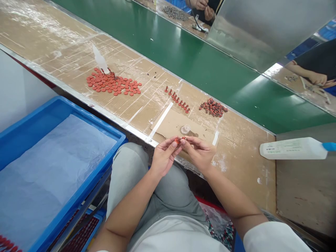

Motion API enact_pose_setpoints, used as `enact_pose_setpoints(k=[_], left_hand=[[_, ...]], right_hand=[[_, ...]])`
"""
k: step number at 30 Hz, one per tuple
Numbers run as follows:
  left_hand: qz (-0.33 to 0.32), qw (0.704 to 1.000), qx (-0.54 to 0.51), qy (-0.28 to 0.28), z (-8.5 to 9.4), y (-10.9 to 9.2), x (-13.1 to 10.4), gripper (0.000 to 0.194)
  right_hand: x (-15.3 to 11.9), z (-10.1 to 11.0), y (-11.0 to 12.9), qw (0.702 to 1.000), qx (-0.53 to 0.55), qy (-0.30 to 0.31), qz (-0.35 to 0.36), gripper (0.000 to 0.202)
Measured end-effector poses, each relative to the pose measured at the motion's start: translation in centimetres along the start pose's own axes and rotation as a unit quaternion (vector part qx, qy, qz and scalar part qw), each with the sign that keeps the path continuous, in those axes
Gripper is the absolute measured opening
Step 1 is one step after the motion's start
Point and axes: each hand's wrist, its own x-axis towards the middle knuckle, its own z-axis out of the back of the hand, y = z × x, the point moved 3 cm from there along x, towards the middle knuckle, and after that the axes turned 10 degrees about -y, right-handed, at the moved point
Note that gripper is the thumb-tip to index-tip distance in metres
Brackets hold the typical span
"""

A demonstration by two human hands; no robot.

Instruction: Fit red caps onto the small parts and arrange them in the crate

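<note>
My left hand (165, 156) pinches a small red disc (176, 140) between thumb and fingers, just above the table's front edge. Close against it, my right hand (200, 151) is closed on a tiny red-and-dark piece (183, 138), mostly covered by the fingertips. Just beyond the hands, a small clear cup (186, 129) stands on a cardboard sheet (168, 123) beside a brownish wet patch. Farther back is a slanting row of red discs with dark upright pieces on them (177, 99). Right of the row lies a heap of small red-and-black pieces (213, 107).
Many loose red discs (112, 83) lie at left, with a white pointed object (100, 58) among them. A white bottle with a blue cap (294, 148) is at right. A blue tray (59, 101) sits at lower left. Beyond the green strip (168, 45), other people's hands work.
</note>
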Motion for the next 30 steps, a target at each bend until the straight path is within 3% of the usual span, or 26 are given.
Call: enact_pose_setpoints(k=[10, 30], left_hand=[[0.003, 1.000, -0.004, -0.012, 0.25, 0.08, 0.14, 0.022], [-0.034, 0.999, 0.008, -0.021, 0.47, 0.02, 0.22, 0.021]], right_hand=[[-0.04, -0.03, 0.33, 0.997, -0.032, -0.002, 0.070, 0.025], [-0.08, -0.21, 0.30, 0.995, -0.064, -0.002, 0.078, 0.021]])
